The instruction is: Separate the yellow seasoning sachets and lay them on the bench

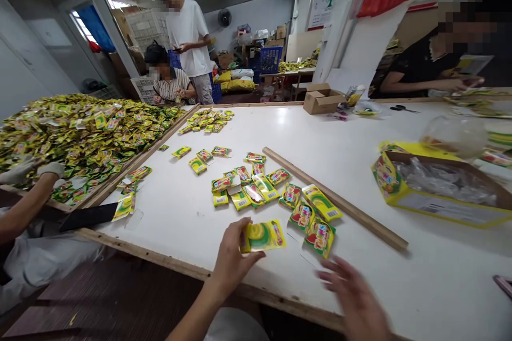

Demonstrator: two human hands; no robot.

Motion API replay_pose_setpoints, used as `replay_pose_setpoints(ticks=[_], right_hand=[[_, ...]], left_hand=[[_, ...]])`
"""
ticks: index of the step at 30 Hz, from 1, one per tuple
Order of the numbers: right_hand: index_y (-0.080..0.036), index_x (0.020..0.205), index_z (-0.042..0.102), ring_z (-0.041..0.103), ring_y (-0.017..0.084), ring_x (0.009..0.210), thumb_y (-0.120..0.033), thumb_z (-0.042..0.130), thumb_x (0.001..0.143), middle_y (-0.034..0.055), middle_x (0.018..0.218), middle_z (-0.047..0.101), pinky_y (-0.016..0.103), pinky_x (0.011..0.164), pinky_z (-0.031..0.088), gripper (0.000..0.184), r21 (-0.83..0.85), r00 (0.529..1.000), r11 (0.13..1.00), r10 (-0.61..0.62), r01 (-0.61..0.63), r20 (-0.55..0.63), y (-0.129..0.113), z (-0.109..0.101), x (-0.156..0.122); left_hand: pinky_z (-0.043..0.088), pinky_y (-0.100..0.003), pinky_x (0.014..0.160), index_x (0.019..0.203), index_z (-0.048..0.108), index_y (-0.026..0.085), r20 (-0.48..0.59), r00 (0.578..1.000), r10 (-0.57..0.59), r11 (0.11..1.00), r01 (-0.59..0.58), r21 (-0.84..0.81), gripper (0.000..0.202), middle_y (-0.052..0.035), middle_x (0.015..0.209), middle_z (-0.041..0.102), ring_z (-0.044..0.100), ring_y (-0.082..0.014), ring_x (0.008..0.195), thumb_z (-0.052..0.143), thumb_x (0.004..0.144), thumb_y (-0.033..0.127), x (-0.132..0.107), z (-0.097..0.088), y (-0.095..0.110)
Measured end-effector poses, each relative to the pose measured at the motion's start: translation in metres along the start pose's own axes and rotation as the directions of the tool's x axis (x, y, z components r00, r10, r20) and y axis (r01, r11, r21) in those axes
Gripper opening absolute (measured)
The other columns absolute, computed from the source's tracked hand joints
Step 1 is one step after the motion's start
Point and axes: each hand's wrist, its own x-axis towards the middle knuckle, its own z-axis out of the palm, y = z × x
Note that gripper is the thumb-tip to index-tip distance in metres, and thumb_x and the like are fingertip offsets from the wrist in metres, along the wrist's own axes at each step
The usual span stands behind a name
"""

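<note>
My left hand (234,256) is closed around a small flat yellow-and-green carton (264,236), thumb along its lower edge and fingers at its left end. To the right, my right hand (352,290) is blurred by motion, its fingers stretched out over the white table (256,290) with nothing in them. Just beyond it lies a carton with a "TUMS"-like print (320,235). Similar cartons (256,192) lie in a loose cluster ahead of both hands, several of them overlapping.
A wooden strip (336,200) lies slantwise right of the cartons. Farther right stands an open yellow display box (440,186) holding clear plastic. At left, a large heap of packets (88,133) lies behind a wooden rail; a co-worker's gloved hands (51,169) touch it. Scissors (404,108) lie far right.
</note>
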Motion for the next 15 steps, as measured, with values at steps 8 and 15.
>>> replay_pose_setpoints(ticks=[8,15], right_hand=[[-0.017,0.086,0.060,0.061,0.023,0.058,-0.065,0.067,0.072,0.0074,0.071,0.065,0.034,0.056,0.054,0.051,0.297,0.947,0.926,0.149,-0.235,0.285,-0.039,0.057,0.010],[-0.017,0.094,0.058,0.062,0.022,0.067,-0.060,0.073,0.070,0.0067,0.081,0.066,0.031,0.057,0.053,0.051,0.390,0.936,0.871,0.189,-0.300,0.297,-0.006,0.068,0.011]], left_hand=[[0.045,-0.038,0.096,0.124,0.054,0.022,0.075,0.996,-0.049,0.976,0.064,-0.210,0.039,-0.0104,0.122,0.060,0.056,-0.0248,0.111,0.060,0.086,0.030,-0.013,0.003,0.032],[0.049,-0.031,0.078,0.088,0.059,0.017,0.107,0.968,-0.228,0.906,0.251,-0.340,0.016,-0.0062,0.089,0.067,0.063,-0.0204,0.085,0.060,0.084,0.032,-0.005,0.016,0.010]])
